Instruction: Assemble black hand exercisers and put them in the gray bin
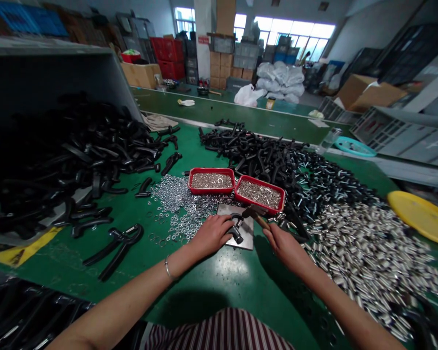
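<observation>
1. the black part lies on a small metal plate, between the two hands: just right of the left hand's fingers and ahead and to the left of the right hand.
2. the left hand is clamped on the black part from its left side, fingers near the upper end and thumb lower down.
3. the right hand is wrapped round the wooden handle of a hammer; its head is near the part's upper end, and whether they touch i cannot tell.
4. the hands are apart from each other, the plate lying between them on the green table.
5. just beyond the plate sit a left red tray and a right red tray, both filled with small metal pieces.
6. loose metal rings spread beyond the left hand; silver cylinders are heaped right of the right hand.
</observation>
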Demonstrator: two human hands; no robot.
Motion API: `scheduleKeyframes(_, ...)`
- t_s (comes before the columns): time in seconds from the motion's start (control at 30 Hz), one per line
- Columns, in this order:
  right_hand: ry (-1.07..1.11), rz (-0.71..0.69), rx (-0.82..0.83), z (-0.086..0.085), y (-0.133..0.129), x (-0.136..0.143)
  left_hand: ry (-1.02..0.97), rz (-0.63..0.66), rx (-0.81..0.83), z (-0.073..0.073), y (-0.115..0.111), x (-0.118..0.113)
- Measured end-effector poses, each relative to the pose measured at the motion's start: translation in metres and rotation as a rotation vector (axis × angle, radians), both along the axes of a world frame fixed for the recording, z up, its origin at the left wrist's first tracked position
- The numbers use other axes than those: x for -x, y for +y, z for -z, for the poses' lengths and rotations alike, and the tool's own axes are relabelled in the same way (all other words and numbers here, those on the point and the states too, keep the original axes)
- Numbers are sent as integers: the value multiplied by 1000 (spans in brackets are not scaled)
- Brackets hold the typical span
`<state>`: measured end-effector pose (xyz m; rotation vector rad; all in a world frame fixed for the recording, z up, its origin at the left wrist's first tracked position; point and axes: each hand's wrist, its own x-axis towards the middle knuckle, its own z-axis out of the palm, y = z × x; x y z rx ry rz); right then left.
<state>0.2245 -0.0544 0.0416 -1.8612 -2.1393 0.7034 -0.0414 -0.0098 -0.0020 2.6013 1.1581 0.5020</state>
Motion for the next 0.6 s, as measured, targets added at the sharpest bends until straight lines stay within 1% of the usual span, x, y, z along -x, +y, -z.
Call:
scheduleKeyframes(0.1, 2, -54, 38, -11, 7, 7, -24, -102, 2, 1, -3, -2)
scheduleKeyframes(0.2, 61, -69, -61, -18, 6, 16, -64, -208, 12, 4, -5, -7)
scheduleKeyframes(0.27, -14, -80, -64, -16, 5, 21, -87, -253, 18, 5, -5, -11)
scheduleKeyframes(0.33, -61, -111, -4, -11, 5, 22, -85, -271, 22, 6, -7, -13)
scheduleKeyframes(0.37, -21, -121, 44, -8, 5, 21, -75, -274, 23, 6, -8, -14)
scheduleKeyframes(0.4, 70, -112, 97, -7, 5, 19, -63, -273, 23, 6, -9, -14)
scheduleKeyframes(0.43, 193, -77, 149, -6, 4, 15, -53, -267, 24, 5, -10, -14)
scheduleKeyframes(0.5, 445, 68, 212, -6, 0, 2, -51, -245, 37, 2, -9, -13)
scheduleKeyframes(0.53, 527, 164, 204, -5, -3, -8, -72, -239, 60, -1, -7, -12)
scheduleKeyframes(0.57, 558, 264, 164, -5, -5, -21, -116, -236, 111, -4, -4, -11)
scheduleKeyframes(0.6, 542, 357, 108, -4, -7, -37, -181, -231, 194, -7, 0, -9)
